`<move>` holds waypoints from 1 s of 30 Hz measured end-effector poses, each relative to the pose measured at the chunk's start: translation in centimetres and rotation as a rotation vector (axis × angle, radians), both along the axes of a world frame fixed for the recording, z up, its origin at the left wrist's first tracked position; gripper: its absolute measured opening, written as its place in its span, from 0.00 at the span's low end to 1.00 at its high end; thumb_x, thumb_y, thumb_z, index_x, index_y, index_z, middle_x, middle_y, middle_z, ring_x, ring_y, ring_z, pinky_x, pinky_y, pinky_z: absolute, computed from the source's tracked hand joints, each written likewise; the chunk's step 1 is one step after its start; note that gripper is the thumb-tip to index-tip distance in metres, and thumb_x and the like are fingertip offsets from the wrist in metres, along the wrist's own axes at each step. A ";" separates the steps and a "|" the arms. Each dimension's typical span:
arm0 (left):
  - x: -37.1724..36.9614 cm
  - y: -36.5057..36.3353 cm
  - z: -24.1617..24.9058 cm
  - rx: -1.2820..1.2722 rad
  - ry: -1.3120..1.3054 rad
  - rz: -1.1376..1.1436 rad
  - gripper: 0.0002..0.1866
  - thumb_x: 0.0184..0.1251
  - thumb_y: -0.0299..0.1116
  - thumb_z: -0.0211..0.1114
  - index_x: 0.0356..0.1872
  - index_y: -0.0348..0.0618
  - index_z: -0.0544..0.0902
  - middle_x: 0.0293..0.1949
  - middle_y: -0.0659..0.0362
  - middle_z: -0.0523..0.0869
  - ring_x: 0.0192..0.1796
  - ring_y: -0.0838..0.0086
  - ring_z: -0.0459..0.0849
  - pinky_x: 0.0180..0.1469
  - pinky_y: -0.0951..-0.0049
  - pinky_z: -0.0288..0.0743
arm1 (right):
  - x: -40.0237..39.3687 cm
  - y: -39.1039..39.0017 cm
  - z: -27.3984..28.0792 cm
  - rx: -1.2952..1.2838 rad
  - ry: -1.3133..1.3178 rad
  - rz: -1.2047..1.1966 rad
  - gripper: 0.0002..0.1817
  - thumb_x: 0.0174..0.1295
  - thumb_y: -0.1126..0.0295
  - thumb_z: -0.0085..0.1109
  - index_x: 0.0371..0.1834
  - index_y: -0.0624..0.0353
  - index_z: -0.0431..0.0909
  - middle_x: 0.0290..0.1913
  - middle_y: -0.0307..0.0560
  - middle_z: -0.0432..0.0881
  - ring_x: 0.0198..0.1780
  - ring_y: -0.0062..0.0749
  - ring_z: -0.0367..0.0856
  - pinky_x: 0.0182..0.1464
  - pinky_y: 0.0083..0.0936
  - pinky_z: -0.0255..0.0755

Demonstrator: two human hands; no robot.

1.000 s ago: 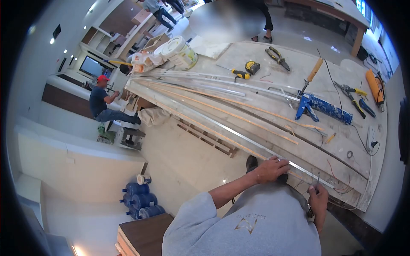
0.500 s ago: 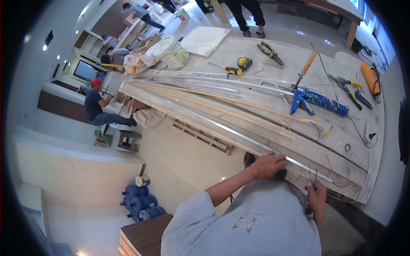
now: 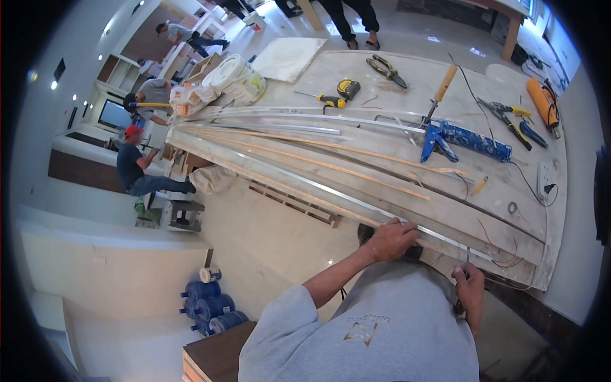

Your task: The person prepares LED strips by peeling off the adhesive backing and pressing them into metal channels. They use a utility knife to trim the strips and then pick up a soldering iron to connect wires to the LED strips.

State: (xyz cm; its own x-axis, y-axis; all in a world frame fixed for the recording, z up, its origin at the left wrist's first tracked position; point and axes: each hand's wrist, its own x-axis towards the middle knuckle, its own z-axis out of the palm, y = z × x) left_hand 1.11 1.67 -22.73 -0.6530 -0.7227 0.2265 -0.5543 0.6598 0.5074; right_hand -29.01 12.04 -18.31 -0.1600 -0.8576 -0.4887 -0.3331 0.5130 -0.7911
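Note:
My left hand [image 3: 393, 240] is closed over the near edge of a long, thin silver metal strip [image 3: 318, 184], fingers bent around it. The strip runs from the far left of the worktable to the near right edge. Close to the strip's right end, my right hand [image 3: 470, 285] is closed around a thin grey tool [image 3: 468, 254]. Its narrow tip points up beside the strip, and its kind cannot be made out. Thin red wires [image 3: 503, 261] lie just right of the tool. Orange-edged strips [image 3: 356, 170] lie fanned out behind the metal one.
On the worktable [image 3: 382, 95] lie a blue caulking gun [image 3: 474, 140], pliers [image 3: 387, 71], a tape measure [image 3: 349, 88], a screwdriver [image 3: 328, 100] and a power strip [image 3: 545, 179]. A white bucket [image 3: 235, 79] stands at the far end. A person in a red cap [image 3: 141, 162] sits beyond.
The camera view has shifted slightly, moving the table left and up in the picture. Both hands keep nearly the same places at the strip.

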 end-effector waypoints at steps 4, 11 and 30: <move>-0.1 0.0 0.2 -0.001 -0.003 0.011 0.16 0.61 0.34 0.75 0.50 0.50 0.83 0.48 0.60 0.85 0.47 0.62 0.87 0.50 0.59 0.78 | -0.2 0.1 0.1 -0.009 -0.009 0.021 0.13 0.73 0.67 0.64 0.32 0.66 0.81 0.21 0.39 0.77 0.21 0.19 0.72 0.24 0.27 0.66; 0.0 -0.1 0.2 0.000 0.024 -0.002 0.14 0.63 0.34 0.73 0.50 0.49 0.84 0.47 0.60 0.85 0.45 0.60 0.86 0.50 0.59 0.77 | -1.5 0.7 -2.2 -0.079 0.104 0.101 0.15 0.73 0.63 0.62 0.34 0.65 0.82 0.21 0.39 0.76 0.20 0.22 0.73 0.25 0.28 0.67; -0.8 -0.4 1.5 -0.033 0.022 0.005 0.15 0.59 0.29 0.78 0.47 0.49 0.85 0.45 0.61 0.88 0.43 0.62 0.87 0.44 0.61 0.76 | -1.4 1.8 -0.5 -0.085 0.109 0.078 0.15 0.72 0.62 0.66 0.40 0.67 0.84 0.28 0.47 0.83 0.32 0.25 0.77 0.37 0.32 0.73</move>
State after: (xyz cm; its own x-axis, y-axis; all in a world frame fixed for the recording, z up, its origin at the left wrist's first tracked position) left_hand 0.26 1.26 -21.24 -0.6438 -0.7182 0.2640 -0.5470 0.6733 0.4975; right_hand -30.42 13.89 -18.77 -0.1392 -0.9070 -0.3975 -0.4554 0.4150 -0.7876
